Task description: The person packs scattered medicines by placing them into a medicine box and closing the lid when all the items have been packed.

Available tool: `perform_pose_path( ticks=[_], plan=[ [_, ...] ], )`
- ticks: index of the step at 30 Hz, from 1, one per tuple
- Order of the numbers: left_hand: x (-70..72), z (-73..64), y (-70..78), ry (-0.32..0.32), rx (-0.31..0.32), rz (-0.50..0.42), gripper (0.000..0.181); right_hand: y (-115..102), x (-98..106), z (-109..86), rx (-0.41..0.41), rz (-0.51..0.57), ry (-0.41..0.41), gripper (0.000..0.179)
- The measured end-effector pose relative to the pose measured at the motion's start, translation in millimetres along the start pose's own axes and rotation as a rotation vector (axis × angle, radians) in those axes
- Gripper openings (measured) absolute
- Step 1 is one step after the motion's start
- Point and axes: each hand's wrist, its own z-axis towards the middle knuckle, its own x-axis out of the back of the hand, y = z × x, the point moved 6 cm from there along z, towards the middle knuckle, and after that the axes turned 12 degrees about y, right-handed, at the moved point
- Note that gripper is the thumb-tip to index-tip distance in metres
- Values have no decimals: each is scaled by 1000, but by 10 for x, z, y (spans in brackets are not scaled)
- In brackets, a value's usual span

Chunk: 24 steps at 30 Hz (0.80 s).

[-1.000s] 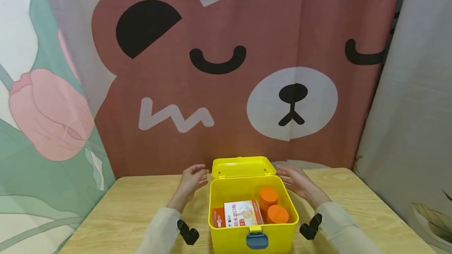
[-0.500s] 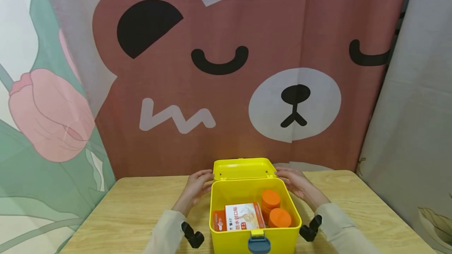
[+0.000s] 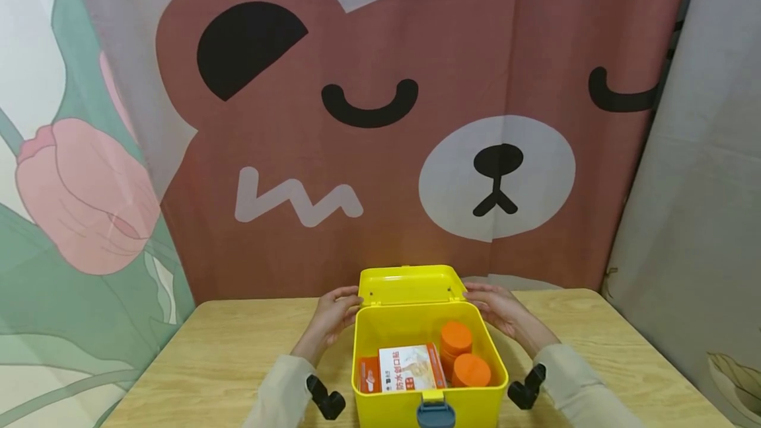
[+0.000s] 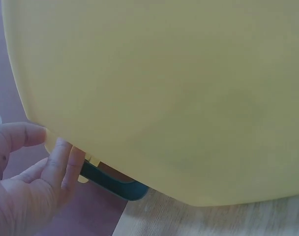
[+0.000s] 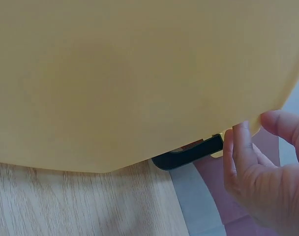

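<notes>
A yellow storage box (image 3: pixel 371 409) stands on the table with its lid (image 3: pixel 413 286) swung back. At the lid's left edge my left hand (image 3: pixel 331 314) grips with thumb and fingers. My right hand (image 3: pixel 505 312) holds the opposite edge in the same way. Both wrist views are mostly filled by the box's plain yellow wall (image 4: pixel 164 88), with a dark carrying handle (image 5: pixel 189 155) beside the fingers. Inside lie a white adhesive bandage box (image 3: pixel 410 367), a red-orange packet (image 3: pixel 369 374) and two orange-capped containers (image 3: pixel 471 370). A grey-blue latch (image 3: pixel 436 413) hangs at the front.
The wooden table (image 3: pixel 238 349) extends to both sides of the box. Right behind it hangs a curtain (image 3: pixel 380 170) with a bear print. A pale curtain (image 3: pixel 695 216) borders the right side. Black wrist mounts (image 3: pixel 325 398) sit at both cuffs.
Both hands have moved inward from beside the lid and now grip its two side edges. The lid remains swung back, and the contents stay in place.
</notes>
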Motion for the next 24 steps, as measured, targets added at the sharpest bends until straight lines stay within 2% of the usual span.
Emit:
perform_pose_path(
  ticks=[4,12,17,21,24],
  plan=[
    [1,0,9,-2,-7,2,40,-6,1,-3,5,19,-2,54],
    [-23,7,66,-37,-71,-15,48,-56,-13,17,32,15,22,55],
    [-46,-3,133,-72,-126,-56,48,-125,-11,5,81,13,5,56],
    [-40,-7,182,-75,-175,-32,49,-175,-7,-12,123,10,11,59],
    [-34,-12,206,-75,-189,-14,49,-203,-9,-26,149,6,13,60]
  ],
)
